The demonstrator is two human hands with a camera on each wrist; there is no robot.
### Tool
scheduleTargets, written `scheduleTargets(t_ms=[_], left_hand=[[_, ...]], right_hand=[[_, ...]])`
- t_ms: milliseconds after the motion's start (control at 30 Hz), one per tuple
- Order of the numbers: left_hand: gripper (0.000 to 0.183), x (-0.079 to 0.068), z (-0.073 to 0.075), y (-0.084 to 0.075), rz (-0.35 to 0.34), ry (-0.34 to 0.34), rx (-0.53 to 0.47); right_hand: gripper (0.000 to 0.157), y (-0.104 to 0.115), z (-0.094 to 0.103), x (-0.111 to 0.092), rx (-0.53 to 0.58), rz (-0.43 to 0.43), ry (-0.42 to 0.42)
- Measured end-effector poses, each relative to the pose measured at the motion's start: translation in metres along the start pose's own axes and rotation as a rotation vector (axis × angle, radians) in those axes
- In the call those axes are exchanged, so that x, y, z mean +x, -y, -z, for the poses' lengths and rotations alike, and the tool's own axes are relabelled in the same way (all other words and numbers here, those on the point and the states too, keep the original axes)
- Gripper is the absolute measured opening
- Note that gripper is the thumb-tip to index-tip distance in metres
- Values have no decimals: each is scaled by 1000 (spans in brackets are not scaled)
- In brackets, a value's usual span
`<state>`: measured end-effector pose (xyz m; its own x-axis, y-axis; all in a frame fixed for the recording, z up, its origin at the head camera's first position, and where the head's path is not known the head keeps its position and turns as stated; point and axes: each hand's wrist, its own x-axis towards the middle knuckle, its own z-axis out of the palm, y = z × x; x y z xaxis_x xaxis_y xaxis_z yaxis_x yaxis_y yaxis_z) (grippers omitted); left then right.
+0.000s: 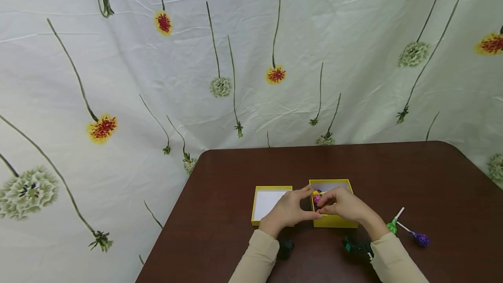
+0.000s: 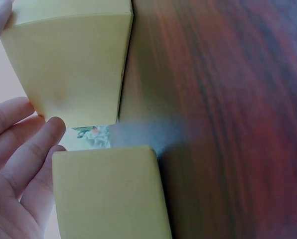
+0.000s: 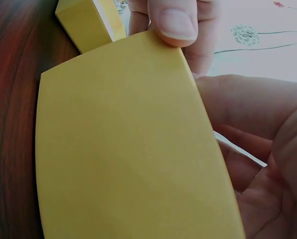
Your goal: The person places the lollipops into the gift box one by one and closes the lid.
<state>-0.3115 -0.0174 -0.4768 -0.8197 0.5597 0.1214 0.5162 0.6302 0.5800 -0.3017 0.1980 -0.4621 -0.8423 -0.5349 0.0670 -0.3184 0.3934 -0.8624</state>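
A yellow open box (image 1: 335, 222) with a pale inside stands on the table, several colourful lollipops (image 1: 316, 196) lying along its left side. My left hand (image 1: 286, 211) grips the box's left side, its thumb at the near left corner and its fingers toward the far end. Over the front wall, my right hand (image 1: 346, 204) reaches inside with curled fingers and pinches at a lollipop; its fingertips are partly hidden there. In the right wrist view the front wall (image 3: 123, 144) fills the middle, with a left thumb (image 3: 176, 25) on its top corner.
Left of the box lies a shallow yellow tray-like lid (image 1: 255, 222), white inside. To the right, a green lollipop (image 1: 392, 226) and a purple lollipop (image 1: 422, 239) lie on the dark brown table (image 1: 235, 165). A flower-patterned white cloth (image 1: 251, 99) hangs behind.
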Motion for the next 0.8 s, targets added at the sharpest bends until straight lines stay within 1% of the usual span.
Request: scheduleTargets(t_ms=[167, 367, 500, 600, 733, 800], left_hand=[[79, 0, 0, 0, 5, 1, -3], [80, 1, -2, 1, 22, 2, -13], [80, 0, -1, 0, 40, 4, -17], [80, 0, -1, 0, 47, 7, -29], [80, 0, -1, -2, 63, 12, -39], [80, 0, -2, -2, 71, 14, -35]], right_hand=[[12, 0, 1, 0, -2, -6, 7], [15, 6, 5, -3, 11, -49, -16], [14, 10, 9, -6, -50, -60, -60], [14, 13, 15, -10, -120, -67, -105], [14, 14, 27, -20, -182, -117, -175], [16, 12, 34, -26, -187, -150, -207]])
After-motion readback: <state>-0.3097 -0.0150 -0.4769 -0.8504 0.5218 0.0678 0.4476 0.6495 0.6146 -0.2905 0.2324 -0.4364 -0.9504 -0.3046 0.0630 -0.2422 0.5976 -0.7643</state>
